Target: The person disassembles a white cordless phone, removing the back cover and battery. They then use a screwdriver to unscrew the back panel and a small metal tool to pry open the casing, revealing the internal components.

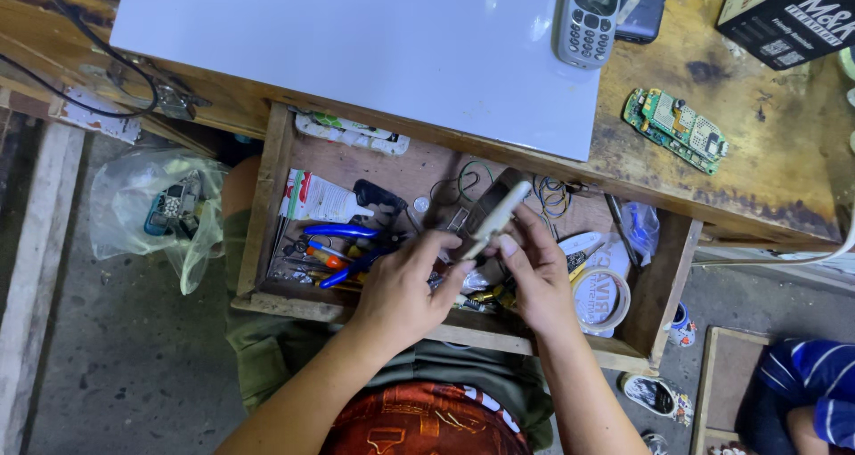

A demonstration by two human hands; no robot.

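At the far left, on the floor, a clear plastic bag holds small electronic parts. Next comes the open wooden drawer under the counter, with a white tube and blue-handled pliers lying among loose tools in its left part. Over the drawer's middle the left hand has its grip closed on the lower end of a slim silver phone casing, fingers curled round it from the left. The casing is tilted, its upper end pointing up and right, and it lies between both hands above the drawer clutter. The right hand grasps the same casing from the right, thumb and fingertips touching its edge. Farther right in the drawer lies a roll of tape. On the counter rest a white board, a grey keypad phone, a green circuit board and a dark box.
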